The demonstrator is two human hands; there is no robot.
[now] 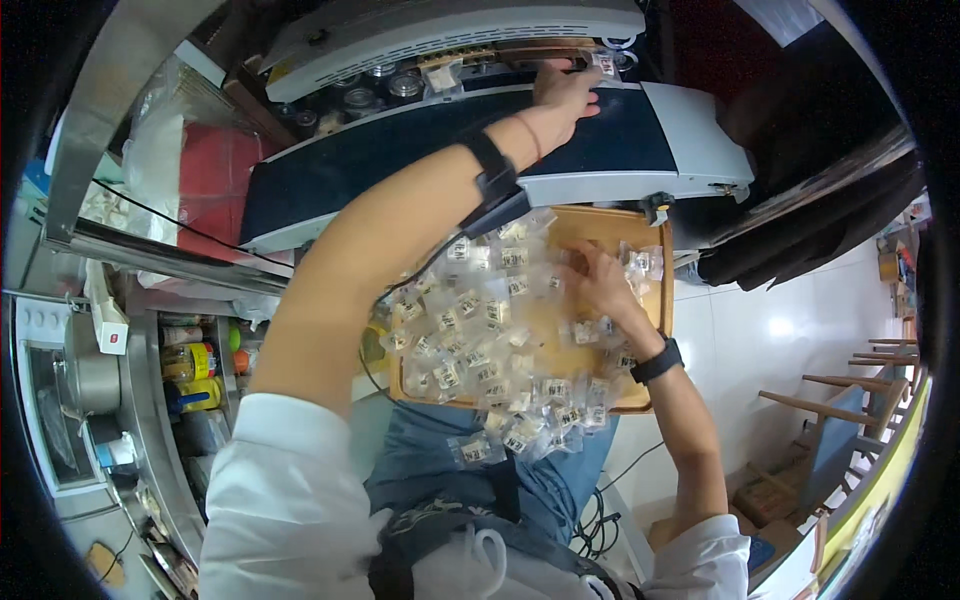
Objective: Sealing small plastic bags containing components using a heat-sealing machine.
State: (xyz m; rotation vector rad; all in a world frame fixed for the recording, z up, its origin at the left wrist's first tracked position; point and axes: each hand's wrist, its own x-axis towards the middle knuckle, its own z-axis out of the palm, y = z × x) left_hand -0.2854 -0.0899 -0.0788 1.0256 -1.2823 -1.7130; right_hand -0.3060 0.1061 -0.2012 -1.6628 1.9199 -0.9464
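My left arm stretches across the dark belt of a sealing machine (420, 150). At the machine's right end, my left hand (566, 95) has its fingers on a small clear packet (604, 66) with a printed label. Farther left along the slot sits another small packet (443, 77). Below the machine, my right hand (603, 283) is over a wooden tray (590, 222), its curled fingers smeared by motion beside the heap of small labelled packets (480, 330). Whether those fingers hold anything is unclear. A few packets (642, 262) lie right of this hand.
The tray rests at my lap, with packets spilling over its near edge onto my trousers (430, 450). A black cable (365, 350) runs down from my left wrist. Shelves with bottles (195, 375) stand at left, a red box (215, 185) behind them, wooden stools (850, 420) at right.
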